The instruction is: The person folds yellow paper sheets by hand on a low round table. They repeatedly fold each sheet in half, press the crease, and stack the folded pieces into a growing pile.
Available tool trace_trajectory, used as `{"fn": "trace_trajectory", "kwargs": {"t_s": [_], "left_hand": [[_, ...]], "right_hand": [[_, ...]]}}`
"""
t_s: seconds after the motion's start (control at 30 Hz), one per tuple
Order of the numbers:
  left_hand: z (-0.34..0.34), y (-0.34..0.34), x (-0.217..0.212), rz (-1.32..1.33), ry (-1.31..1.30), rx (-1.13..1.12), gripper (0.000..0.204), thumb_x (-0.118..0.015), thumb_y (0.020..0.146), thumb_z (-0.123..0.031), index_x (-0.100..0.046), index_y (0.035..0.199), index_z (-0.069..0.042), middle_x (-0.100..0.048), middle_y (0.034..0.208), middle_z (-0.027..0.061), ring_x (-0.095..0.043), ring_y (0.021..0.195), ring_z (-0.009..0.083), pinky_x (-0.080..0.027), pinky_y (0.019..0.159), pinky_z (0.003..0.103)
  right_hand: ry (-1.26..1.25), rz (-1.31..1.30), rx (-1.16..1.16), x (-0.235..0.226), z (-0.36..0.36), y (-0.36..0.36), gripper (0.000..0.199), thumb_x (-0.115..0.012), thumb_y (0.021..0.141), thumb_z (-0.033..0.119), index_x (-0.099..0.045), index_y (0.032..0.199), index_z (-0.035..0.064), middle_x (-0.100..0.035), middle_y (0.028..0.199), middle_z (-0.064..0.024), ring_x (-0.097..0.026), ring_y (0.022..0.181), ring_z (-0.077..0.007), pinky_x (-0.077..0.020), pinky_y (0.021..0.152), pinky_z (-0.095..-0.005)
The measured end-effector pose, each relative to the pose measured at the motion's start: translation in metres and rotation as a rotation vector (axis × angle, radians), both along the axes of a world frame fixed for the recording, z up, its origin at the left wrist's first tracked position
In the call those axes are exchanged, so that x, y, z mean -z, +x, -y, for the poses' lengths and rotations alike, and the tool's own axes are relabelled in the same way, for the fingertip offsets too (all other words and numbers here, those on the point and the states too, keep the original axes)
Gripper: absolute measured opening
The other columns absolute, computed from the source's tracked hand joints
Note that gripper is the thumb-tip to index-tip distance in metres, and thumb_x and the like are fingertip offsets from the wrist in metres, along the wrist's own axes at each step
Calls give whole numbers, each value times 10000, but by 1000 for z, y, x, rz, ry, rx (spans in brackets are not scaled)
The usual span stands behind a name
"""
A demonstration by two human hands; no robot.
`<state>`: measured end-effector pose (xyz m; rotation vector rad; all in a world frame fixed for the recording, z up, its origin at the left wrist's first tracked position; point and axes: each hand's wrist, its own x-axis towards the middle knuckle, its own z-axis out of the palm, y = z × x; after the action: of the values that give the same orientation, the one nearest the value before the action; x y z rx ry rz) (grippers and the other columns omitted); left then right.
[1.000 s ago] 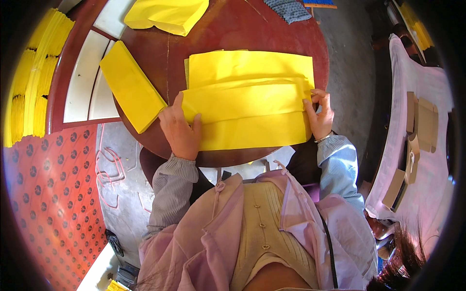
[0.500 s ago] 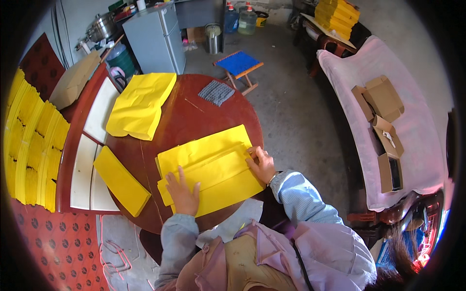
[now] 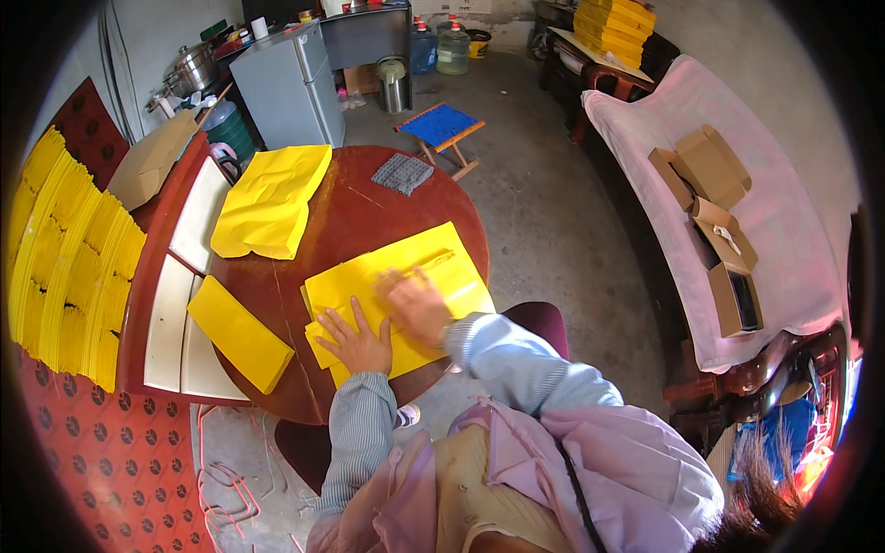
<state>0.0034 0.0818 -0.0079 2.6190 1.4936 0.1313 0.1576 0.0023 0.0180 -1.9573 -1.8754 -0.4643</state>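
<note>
Yellow paper sheets (image 3: 346, 272) lie in front of me on the round red-brown table (image 3: 369, 214), with a folded edge along them. My left hand (image 3: 359, 346) rests flat on their near left part, fingers spread. Close beside it, my right hand (image 3: 417, 306) lies over the middle of the sheets, palm down; its stretched fingers are smeared by motion. A folded yellow strip of paper (image 3: 241, 334) sits to the left. Farther back lies a larger creased yellow sheet stack (image 3: 273, 205).
A grey knitted mat (image 3: 402, 173) is on the table's far side. Tall yellow paper stacks (image 3: 69, 267) stand at the left. Beyond the table are a blue folding stool (image 3: 441, 124) and a grey fridge (image 3: 286, 88). Cardboard boxes (image 3: 714, 170) lie on a pink-covered bench (image 3: 784, 249).
My right hand has moved from the sheets' right edge leftward onto their middle. The near edge of the paper is folded over now. My left hand stays on the paper; the view has shifted slightly.
</note>
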Motion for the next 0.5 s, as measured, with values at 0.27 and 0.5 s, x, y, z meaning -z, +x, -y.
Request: {"fn": "trace_trajectory", "kwargs": {"t_s": [0.27, 0.5], "left_hand": [[-2, 1, -1, -29, 30, -6, 843, -456, 1051, -666, -236, 1721, -204, -148, 1746, 321, -19, 1639, 490, -31, 1242, 751], [-23, -17, 10, 87, 83, 15, 872, -485, 1046, -649, -271, 1700, -113, -179, 1752, 286, -85, 1649, 431, -44, 1306, 635]], "right_hand": [[-415, -72, 201, 14, 3, 33, 638, -404, 1128, 470, -340, 1678, 154, -301, 1764, -30, -253, 1631, -214, -119, 1337, -526], [-437, -185, 301, 4, 25, 66, 644, -352, 1144, 485, -282, 1700, 167, -231, 1788, -19, -178, 1653, -217, -76, 1353, -493]]}}
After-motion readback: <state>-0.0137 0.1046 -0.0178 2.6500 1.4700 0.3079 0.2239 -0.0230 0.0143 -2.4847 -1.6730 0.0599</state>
